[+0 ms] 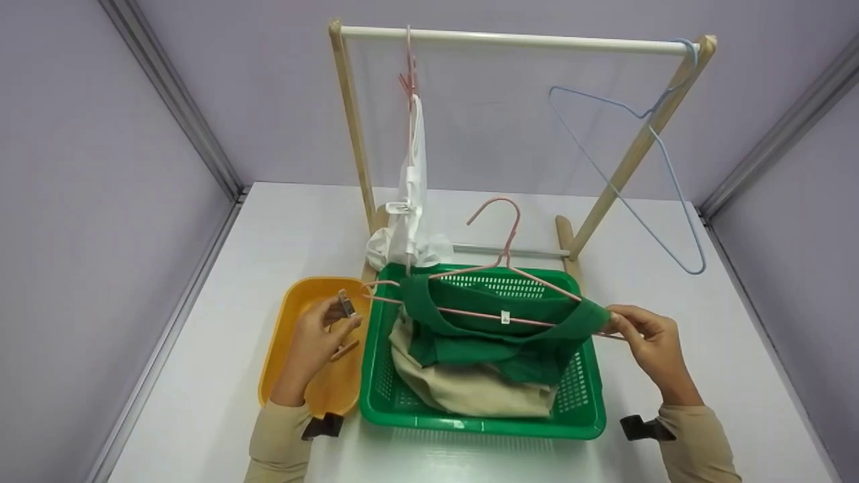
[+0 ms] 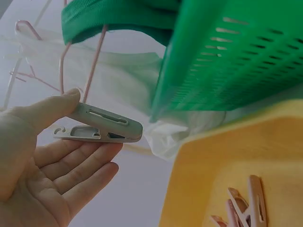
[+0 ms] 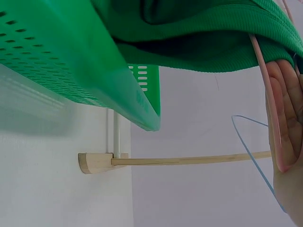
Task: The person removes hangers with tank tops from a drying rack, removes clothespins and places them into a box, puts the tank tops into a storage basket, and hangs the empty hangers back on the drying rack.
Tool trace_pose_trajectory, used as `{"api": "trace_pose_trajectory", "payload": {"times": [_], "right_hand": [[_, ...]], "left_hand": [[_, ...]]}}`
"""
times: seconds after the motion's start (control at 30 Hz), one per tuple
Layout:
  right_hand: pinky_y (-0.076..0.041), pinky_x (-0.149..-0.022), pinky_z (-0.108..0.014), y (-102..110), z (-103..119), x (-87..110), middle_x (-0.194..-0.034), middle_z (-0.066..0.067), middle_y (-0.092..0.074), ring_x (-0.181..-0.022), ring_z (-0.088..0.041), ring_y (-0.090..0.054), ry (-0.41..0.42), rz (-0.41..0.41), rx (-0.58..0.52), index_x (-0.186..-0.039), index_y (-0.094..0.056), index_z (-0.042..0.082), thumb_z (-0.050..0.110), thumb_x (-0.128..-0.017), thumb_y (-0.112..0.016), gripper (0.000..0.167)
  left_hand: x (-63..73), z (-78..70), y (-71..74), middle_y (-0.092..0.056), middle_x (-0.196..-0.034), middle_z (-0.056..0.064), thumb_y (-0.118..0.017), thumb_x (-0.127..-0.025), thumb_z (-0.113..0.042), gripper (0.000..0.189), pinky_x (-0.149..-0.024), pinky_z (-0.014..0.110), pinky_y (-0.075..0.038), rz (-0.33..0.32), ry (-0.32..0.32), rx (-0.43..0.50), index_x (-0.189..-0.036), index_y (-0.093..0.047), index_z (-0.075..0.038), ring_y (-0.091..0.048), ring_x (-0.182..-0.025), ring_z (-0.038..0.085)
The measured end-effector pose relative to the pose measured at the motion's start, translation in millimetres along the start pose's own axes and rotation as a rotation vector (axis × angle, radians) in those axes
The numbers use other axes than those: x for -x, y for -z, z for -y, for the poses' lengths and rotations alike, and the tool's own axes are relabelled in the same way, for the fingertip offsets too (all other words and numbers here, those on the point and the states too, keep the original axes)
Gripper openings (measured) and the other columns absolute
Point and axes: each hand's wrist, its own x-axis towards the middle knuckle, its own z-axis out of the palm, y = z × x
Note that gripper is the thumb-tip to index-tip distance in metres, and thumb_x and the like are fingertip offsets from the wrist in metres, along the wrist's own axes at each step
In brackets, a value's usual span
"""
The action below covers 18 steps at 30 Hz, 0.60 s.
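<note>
A green garment [image 1: 470,352] with a small white label hangs on a pink hanger [image 1: 517,221] over the green basket [image 1: 470,425]. My right hand [image 1: 654,345] pinches the garment's right shoulder at the hanger's end. Above the yellow tray [image 1: 274,352], my left hand [image 1: 312,342] holds a greyish clothespin [image 2: 109,124] between thumb and fingers. Its tip points toward the basket side in the left wrist view. The hanger's left end sticks out of the garment, close to the clothespin. Beige cloth [image 1: 470,392] lies in the basket under the garment.
Behind the basket stands a wooden rack with a white bar [image 1: 510,39]. A white garment [image 1: 416,174] with a white clip [image 1: 398,208] hangs at its left on another pink hanger. A blue hanger [image 1: 695,245] hangs at the right. More clothespins [image 2: 257,201] lie in the tray.
</note>
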Motion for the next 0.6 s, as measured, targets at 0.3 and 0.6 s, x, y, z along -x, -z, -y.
{"api": "trace_pose_trajectory", "payload": {"times": [0.3,0.6], "right_hand": [[-0.058,-0.073,-0.014,0,1,-0.5,-0.090,0.013,-0.075,-0.078,0.001,-0.072,-0.005,0.002,0.003,-0.100,-0.063,-0.019,-0.017,-0.091,-0.048,0.017],[-0.058,-0.073,-0.014,1,-1,0.4,-0.090,0.015,-0.074,-0.078,0.002,-0.072,-0.013,0.007,0.017,-0.100,-0.064,-0.017,-0.016,-0.091,-0.049,0.017]], "left_hand": [[1.5,7.2,3.4,-0.070,-0.101,0.013,-0.070,-0.088,-0.018,0.026,-0.094,0.045,-0.056,0.034,0.039,-0.048,-0.110,-0.064,-0.004,-0.069,-0.096,0.026],[5.7,15.7,1.4,-0.070,-0.097,0.013,-0.070,-0.088,-0.016,0.027,-0.085,0.040,-0.058,0.159,0.132,-0.166,-0.109,-0.064,0.000,-0.066,-0.090,0.023]]}}
